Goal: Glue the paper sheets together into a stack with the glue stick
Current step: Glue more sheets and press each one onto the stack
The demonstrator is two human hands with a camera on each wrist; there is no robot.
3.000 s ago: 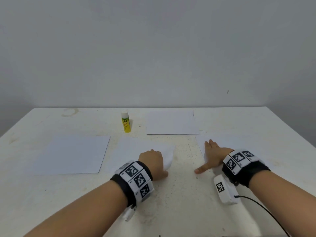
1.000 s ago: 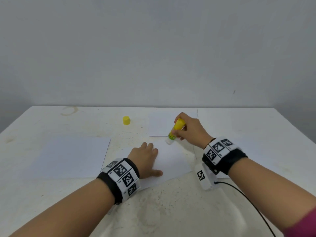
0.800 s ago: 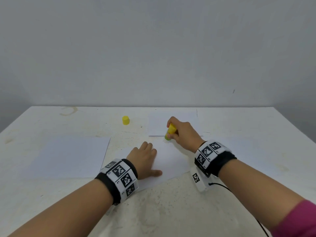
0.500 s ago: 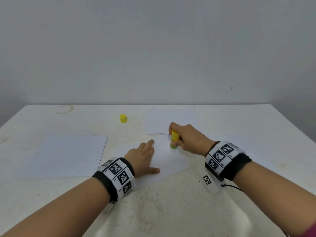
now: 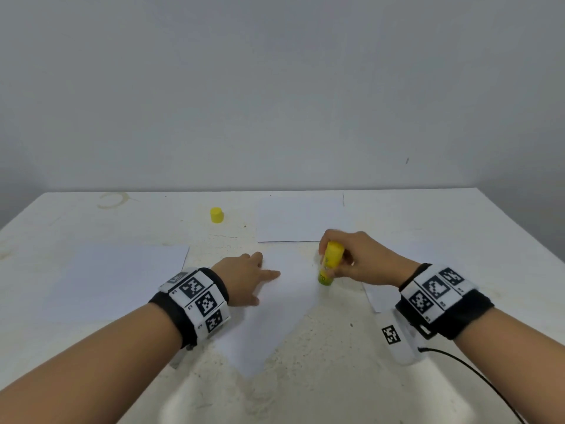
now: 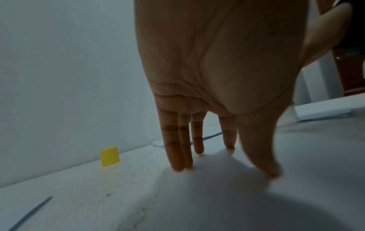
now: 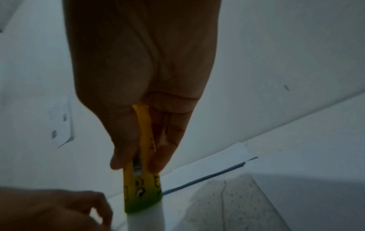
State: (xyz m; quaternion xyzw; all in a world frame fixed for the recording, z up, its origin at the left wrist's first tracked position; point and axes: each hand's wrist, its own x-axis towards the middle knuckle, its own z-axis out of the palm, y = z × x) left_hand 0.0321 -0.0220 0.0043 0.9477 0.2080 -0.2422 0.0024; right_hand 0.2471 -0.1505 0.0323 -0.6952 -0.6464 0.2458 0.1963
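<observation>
so: left hand (image 5: 244, 278) flat, fingers straight, pinning centre-frame sheet (image 5: 275, 316) against sliding | right hand (image 5: 360, 261) clenched round glue stick (image 5: 328, 264), tip down on sheet's right edge | cap (image 5: 216, 215) parked upper left, clear

White table (image 5: 305, 387), its surface speckled and worn. A faint brown ring stain (image 5: 112, 199) lies at the table's far left corner. A thin dark crack (image 5: 343, 199) runs inward from the table's far edge. Plain grey wall (image 5: 275, 87) behind the table bears one small dark mark (image 5: 407, 160).
</observation>
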